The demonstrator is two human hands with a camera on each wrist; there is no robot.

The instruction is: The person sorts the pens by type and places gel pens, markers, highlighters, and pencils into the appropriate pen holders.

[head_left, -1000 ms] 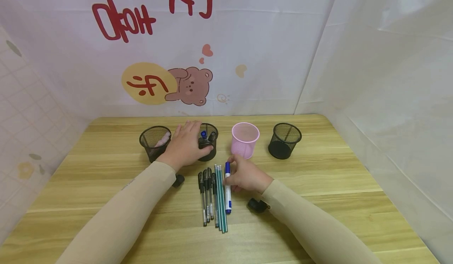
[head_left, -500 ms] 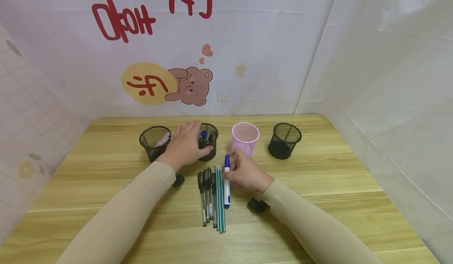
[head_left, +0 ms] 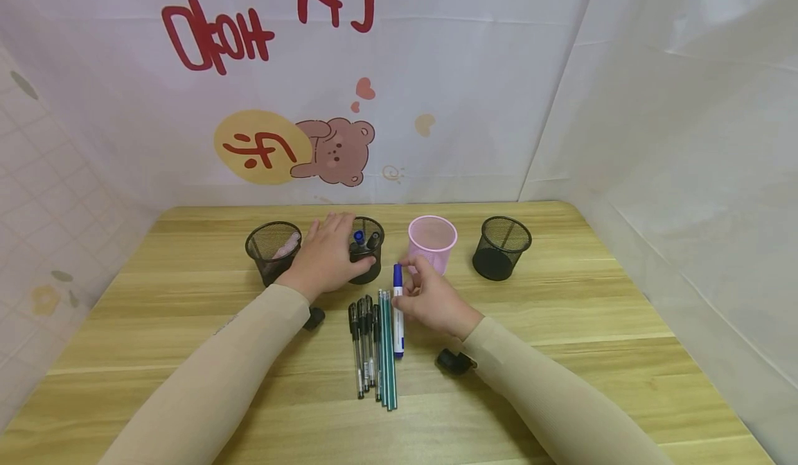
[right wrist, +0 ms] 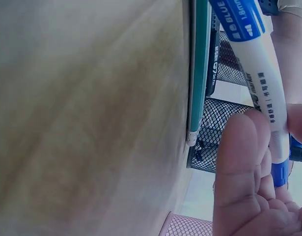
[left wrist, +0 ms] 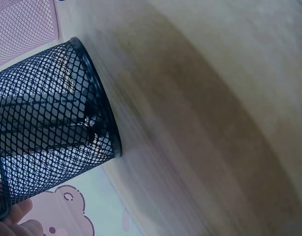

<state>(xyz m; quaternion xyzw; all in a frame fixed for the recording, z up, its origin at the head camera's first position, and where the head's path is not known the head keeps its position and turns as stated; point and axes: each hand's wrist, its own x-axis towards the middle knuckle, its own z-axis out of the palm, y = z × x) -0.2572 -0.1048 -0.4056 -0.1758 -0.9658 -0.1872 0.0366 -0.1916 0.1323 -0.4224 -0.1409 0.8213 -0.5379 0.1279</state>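
Note:
My right hand (head_left: 436, 304) pinches a blue-and-white whiteboard marker (head_left: 398, 316) between thumb and fingers. Its blue cap points away from me. In the right wrist view the marker (right wrist: 262, 78) appears lifted off the table. My left hand (head_left: 324, 256) grips a black mesh pen holder (head_left: 368, 269), with the thumb on its near side. That holder contains a blue-capped marker (head_left: 359, 237) and dark ones; in the left wrist view the mesh wall (left wrist: 47, 172) shows them inside. Green pencils (head_left: 387, 354) and several black-capped gel pens (head_left: 364, 344) lie side by side left of the marker.
A pink mesh holder (head_left: 431, 243) stands just beyond my right hand. Another black mesh holder (head_left: 497, 264) is at the right. At the left, a black holder (head_left: 264, 250) has something pale pink inside. White printed sheets surround the wooden table (head_left: 561, 382).
My right hand has raised the marker and drawn it slightly away from me and left. The pencils shifted slightly together early on. My left hand has stayed still.

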